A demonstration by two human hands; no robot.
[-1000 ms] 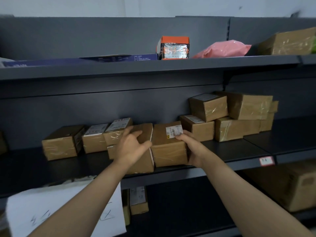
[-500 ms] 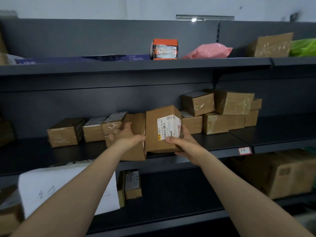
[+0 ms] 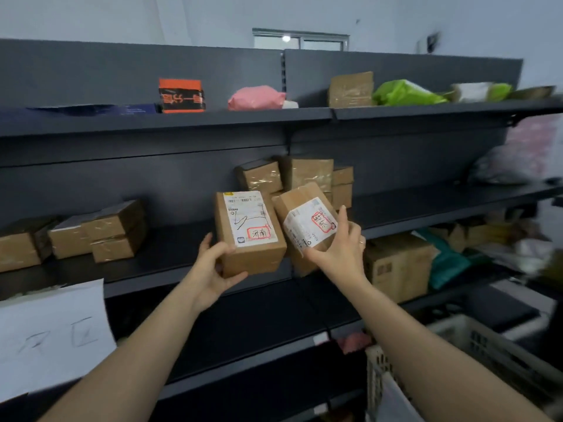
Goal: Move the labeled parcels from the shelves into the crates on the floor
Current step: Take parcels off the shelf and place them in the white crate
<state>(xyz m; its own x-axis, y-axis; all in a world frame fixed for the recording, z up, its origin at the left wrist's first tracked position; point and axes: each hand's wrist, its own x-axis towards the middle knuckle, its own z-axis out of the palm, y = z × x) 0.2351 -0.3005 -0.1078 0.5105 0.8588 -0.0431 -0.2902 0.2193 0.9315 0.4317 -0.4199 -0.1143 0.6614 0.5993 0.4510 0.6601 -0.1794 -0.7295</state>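
Lifted off shelf [image 3: 158, 263] since before: left hand [image 3: 213, 269] grips upright parcel [image 3: 249, 239], right hand [image 3: 341, 254] grips tilted parcel [image 3: 307, 222].

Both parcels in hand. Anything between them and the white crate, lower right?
Nothing visible. Left hand grips the upright parcel, right hand the tilted parcel, both off the shelf; open space down to the crate, its inside mostly unseen.
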